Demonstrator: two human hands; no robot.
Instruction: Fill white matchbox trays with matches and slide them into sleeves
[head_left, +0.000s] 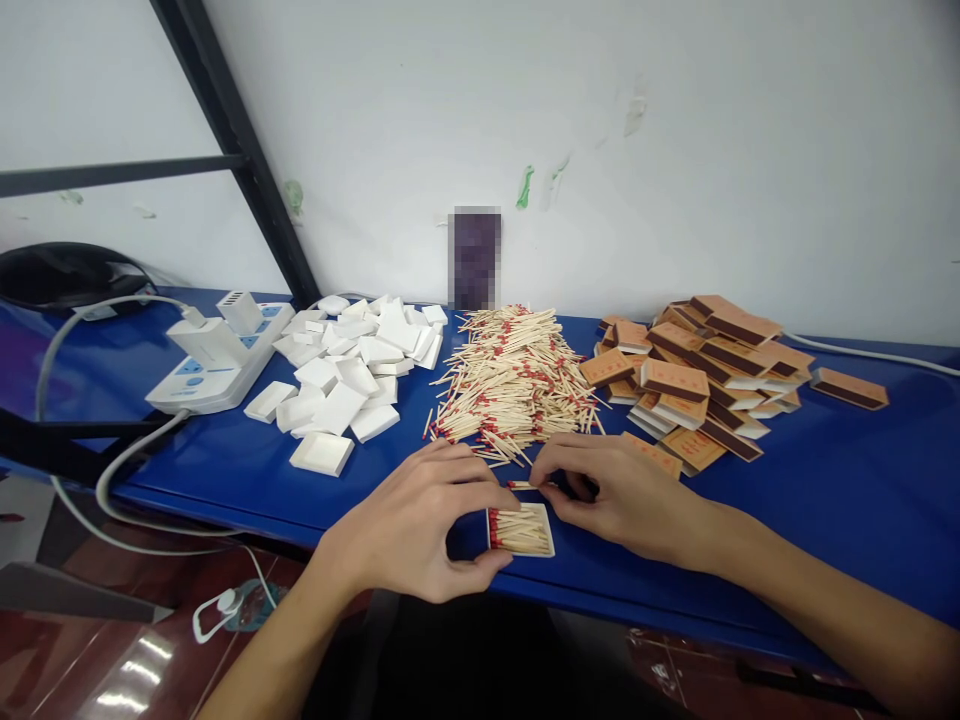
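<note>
My left hand (pixel 439 515) grips a small white matchbox tray (pixel 552 548) by its two long sides, thumb in front and fingers behind. Red-tipped matches (pixel 521 530) lie in the tray with their heads to the left. Just behind the tray, my right hand (pixel 600 490) pinches a few matches (pixel 519 485) between thumb and fingertips, heads pointing left. A big heap of loose matches (pixel 517 375) rises behind both hands. Beyond my right hand is a pile of orange-brown matchbox sleeves (pixel 675 380).
White trays (pixel 337 400) are piled at the left on the blue table (pixel 810 500). Farther left lies a power strip (pixel 217 375) with chargers and cables, near a black metal frame (pixel 240 150). A blurred dark panel (pixel 475 260) stands against the wall. A bottle (pixel 244 605) is on the floor.
</note>
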